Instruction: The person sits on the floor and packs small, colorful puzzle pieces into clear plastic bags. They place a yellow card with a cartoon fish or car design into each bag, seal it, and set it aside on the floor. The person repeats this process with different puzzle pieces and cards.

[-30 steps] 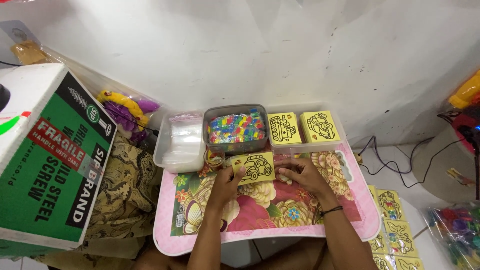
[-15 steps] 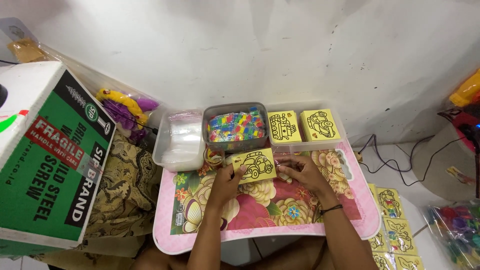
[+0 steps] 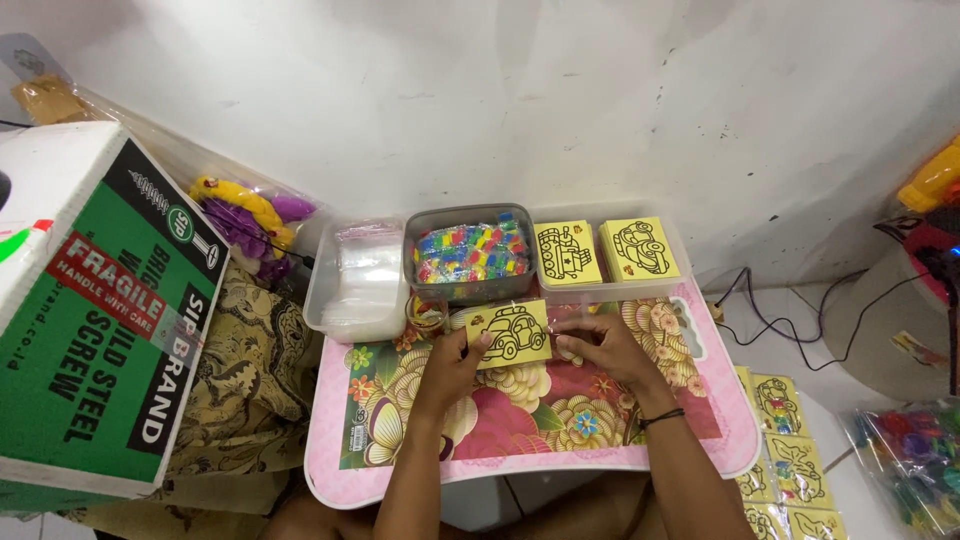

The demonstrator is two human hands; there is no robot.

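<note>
Under both my hands lies the pink flowered lap table (image 3: pixel 700 455). Between them, the yellow car card (image 3: pixel 510 333) has barely shifted since a second ago: my left hand (image 3: pixel 455 365) pinches its left edge, my right hand (image 3: pixel 600 345) pinches its right edge.

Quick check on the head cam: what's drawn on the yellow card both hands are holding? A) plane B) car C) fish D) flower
B: the yellow card, pinched between the left hand and the right hand over the pink floral table, shows a black outline of a car with wheels and windows.
</note>
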